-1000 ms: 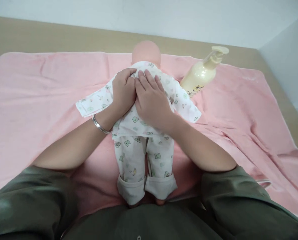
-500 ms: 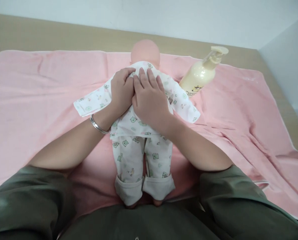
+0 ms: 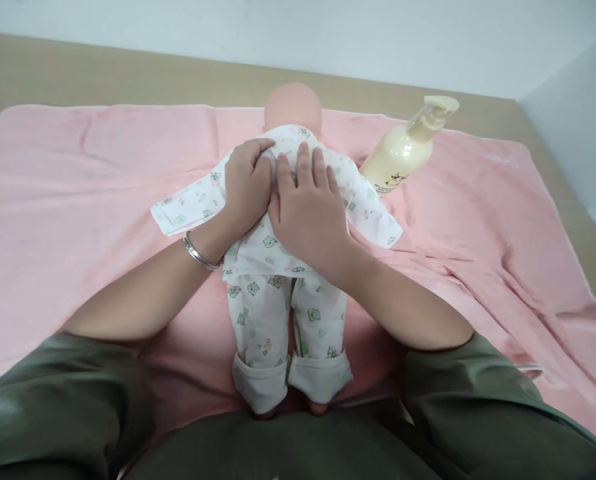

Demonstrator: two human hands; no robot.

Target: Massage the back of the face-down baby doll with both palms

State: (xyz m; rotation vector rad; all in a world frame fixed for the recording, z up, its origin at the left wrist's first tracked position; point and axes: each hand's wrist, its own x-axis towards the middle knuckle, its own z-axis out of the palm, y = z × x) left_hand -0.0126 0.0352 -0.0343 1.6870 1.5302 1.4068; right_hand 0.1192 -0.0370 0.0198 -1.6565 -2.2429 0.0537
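Observation:
A baby doll [image 3: 268, 257] lies face down on a pink blanket, its bare head away from me and its feet towards me. It wears a white printed top and matching trousers with turned-up cuffs. My left hand [image 3: 248, 183], with a silver bangle at the wrist, rests on the left of the doll's upper back. Its fingers are curled against the top, their tips partly hidden. Flat on the right of the back lies my right hand [image 3: 313, 213], fingers spread and pointing towards the head. The two hands are side by side, close together.
A cream pump bottle [image 3: 401, 153] stands on the blanket beyond the doll's right-hand sleeve. The pink blanket [image 3: 78, 200] is wrinkled at the right and covers most of a wooden surface [image 3: 128, 73]. White walls [image 3: 298, 33] rise behind.
My right hand has slid a little down and right on the doll's back, and its fingers are spread wider. My left hand stays in place on the doll. The view has shifted slightly.

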